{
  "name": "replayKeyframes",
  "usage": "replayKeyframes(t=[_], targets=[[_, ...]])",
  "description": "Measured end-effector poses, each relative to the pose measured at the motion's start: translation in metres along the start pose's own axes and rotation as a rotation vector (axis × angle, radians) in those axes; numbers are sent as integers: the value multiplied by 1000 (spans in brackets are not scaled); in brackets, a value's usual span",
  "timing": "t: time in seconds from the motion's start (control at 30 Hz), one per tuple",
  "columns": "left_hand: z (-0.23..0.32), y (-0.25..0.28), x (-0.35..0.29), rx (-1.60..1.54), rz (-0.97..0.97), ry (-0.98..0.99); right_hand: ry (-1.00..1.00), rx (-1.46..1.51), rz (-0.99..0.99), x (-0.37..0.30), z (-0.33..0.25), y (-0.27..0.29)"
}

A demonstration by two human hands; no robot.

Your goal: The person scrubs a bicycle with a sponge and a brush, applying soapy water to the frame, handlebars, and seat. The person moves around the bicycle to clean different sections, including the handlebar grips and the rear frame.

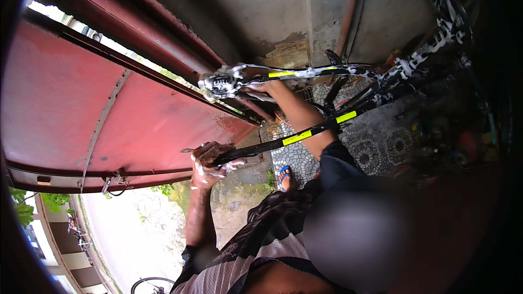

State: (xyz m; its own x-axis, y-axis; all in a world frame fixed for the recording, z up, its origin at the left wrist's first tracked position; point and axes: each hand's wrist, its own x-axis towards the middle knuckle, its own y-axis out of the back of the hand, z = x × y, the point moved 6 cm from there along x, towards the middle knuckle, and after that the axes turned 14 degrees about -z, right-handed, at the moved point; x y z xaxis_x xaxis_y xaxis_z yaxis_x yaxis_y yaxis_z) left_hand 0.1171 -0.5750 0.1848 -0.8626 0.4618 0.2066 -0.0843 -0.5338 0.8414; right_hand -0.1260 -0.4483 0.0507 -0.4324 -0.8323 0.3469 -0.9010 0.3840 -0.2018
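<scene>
A black bicycle frame with yellow stripes lies across the view, coated in white soap foam. My left hand, soapy, is closed around the end of its lower black tube. My right hand grips the upper foamy tube beside the foam-covered gear cluster. More foam covers the frame parts at the upper right. My foot in a blue sandal stands under the frame.
A large red metal gate fills the left side. A stained concrete wall with a rusty pipe stands behind the bicycle. Patterned floor tiles lie below. Another bicycle wheel shows at the bottom edge.
</scene>
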Motion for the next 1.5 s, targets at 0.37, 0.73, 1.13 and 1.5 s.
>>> replayKeyframes(t=[0.37, 0.73, 1.13, 1.5], targets=[[-19, -9, 4, -66, -49, 20, -220, -941, 406, -67, 17, 4], [-12, -9, 0, -150, -98, 42, 216, -1874, 462, -75, -57, -122], [4, 4, -3, -42, -29, -17, -205, -1960, 390, -48, -41, -152], [12, 7, -9, -45, -92, 27, -452, -1429, 291, -50, -67, -137]])
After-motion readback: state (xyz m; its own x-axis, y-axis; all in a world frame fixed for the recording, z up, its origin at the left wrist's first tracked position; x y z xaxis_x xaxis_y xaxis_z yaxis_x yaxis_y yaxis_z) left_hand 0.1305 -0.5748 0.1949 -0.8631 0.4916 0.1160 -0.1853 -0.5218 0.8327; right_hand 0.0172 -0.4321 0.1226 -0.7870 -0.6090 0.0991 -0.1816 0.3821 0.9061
